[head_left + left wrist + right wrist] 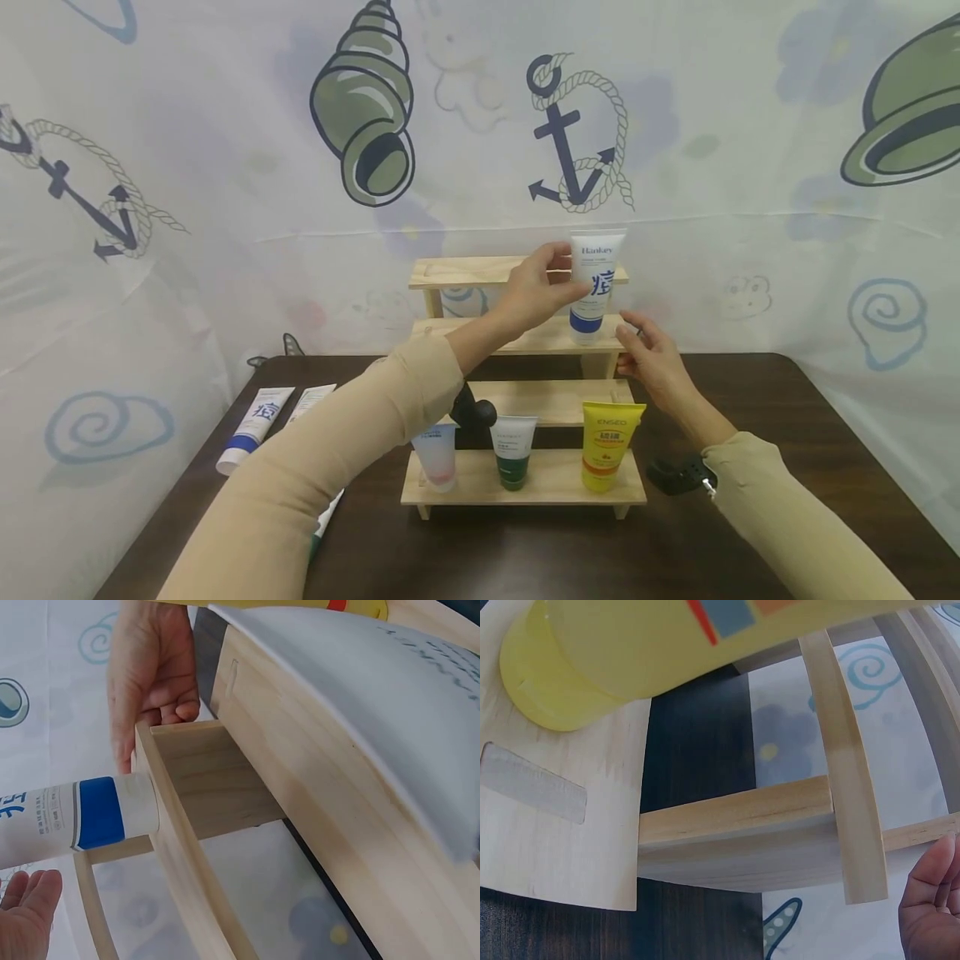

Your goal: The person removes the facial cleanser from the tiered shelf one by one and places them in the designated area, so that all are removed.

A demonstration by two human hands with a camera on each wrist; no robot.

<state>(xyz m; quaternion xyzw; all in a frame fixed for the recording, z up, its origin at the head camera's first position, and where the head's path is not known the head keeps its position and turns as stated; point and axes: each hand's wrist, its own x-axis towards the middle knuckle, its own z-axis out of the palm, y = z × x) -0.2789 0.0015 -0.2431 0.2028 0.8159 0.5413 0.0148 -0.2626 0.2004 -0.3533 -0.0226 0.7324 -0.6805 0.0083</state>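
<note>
On the third tier of a wooden stepped display rack (551, 475), a white tube (592, 275) with a blue band stands upright on its cap. My left hand (536, 287) grips it from the left, thumb across its front and fingers behind. In the left wrist view, the tube's lower end (101, 814) meets the shelf. My right hand (660, 367) is at the right end of that same shelf, fingertips right at the board's edge. In the right wrist view, part of this hand (934, 907) shows at the lower right.
The lowest tier bears a pink-and-clear tube (437, 458), a white-and-green tube (513, 450) and a yellow tube (611, 446). White tubes, one with a blue band (257, 425), lie on the dark table (525, 554) at left. Behind the rack hangs a patterned cloth (480, 183).
</note>
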